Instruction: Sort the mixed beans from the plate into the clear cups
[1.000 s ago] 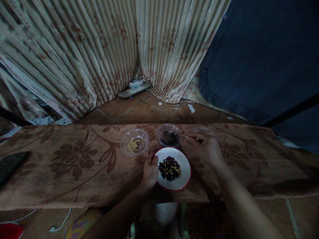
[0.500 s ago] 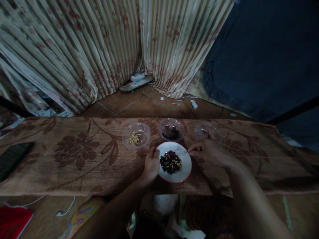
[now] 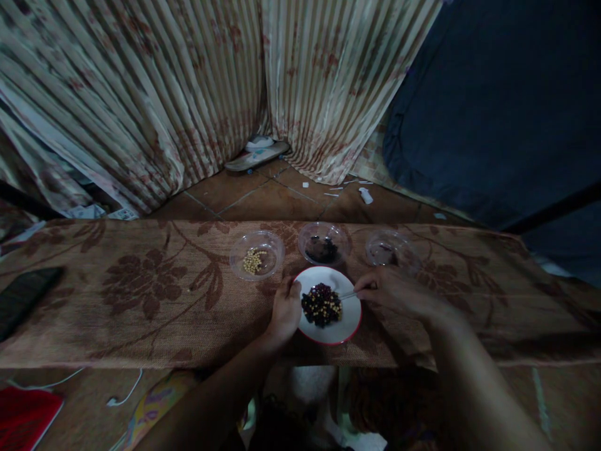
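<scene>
A white plate with a red rim [image 3: 350, 316] sits on a brown flowered cloth and carries a heap of mixed dark and pale beans [image 3: 321, 304]. My left hand [image 3: 284, 311] grips the plate's left edge, fingers curled. My right hand [image 3: 393, 290] pinches thin metal tweezers [image 3: 348, 294], whose tips reach the right side of the bean heap. Behind the plate stand three clear bowls: one with yellow beans [image 3: 256, 254], one with dark beans [image 3: 322, 242], one nearly bare [image 3: 387, 247].
The cloth-covered table [image 3: 141, 294] runs across the view, with a dark phone [image 3: 23, 298] at its left end. Striped curtains [image 3: 188, 88] hang behind, a sandal [image 3: 256, 155] lies on the tiled floor, and a dark blue sheet [image 3: 493, 100] fills the right.
My right hand with the tweezers moved from the dark-bean bowl back down to the plate, and the tips now touch the bean heap. My left hand stayed on the plate's edge.
</scene>
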`<state>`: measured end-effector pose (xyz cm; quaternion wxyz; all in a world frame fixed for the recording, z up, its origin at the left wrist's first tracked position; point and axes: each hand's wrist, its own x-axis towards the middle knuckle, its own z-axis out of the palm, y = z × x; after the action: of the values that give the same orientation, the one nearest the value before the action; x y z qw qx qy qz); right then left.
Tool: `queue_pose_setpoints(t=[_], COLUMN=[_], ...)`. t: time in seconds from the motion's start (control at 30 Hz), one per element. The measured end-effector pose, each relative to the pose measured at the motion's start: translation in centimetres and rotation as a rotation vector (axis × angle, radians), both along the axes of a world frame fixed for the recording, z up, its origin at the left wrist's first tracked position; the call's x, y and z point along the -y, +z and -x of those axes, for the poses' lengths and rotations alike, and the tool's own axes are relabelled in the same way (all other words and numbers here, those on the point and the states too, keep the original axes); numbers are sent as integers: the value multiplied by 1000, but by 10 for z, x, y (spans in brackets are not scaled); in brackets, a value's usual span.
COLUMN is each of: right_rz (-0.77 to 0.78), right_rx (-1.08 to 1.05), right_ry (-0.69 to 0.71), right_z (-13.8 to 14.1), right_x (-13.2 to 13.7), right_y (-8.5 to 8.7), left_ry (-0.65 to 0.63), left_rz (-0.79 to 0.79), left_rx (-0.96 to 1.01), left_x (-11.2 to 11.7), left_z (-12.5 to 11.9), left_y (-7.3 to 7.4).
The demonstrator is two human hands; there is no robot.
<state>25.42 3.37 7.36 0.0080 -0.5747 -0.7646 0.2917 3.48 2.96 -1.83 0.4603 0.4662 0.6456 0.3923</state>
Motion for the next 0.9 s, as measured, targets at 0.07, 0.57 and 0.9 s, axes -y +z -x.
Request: queue_pose_setpoints(t=[0.07,0.57,0.9], right_rz=[-10,-30,-45], right_rx=[22,37,-9], right_ry=[-6,24,22], right_z=[1,0,-1], right_x=[-1,-2,-1], right_y=[-1,-2,-4], left_ry=[-4,-20,-20], left_rz=[5,1,-12], left_rx=[-13,-23,-20], left_x=[0,0,1], left_z=[0,2,1], left_y=[1,-2,4])
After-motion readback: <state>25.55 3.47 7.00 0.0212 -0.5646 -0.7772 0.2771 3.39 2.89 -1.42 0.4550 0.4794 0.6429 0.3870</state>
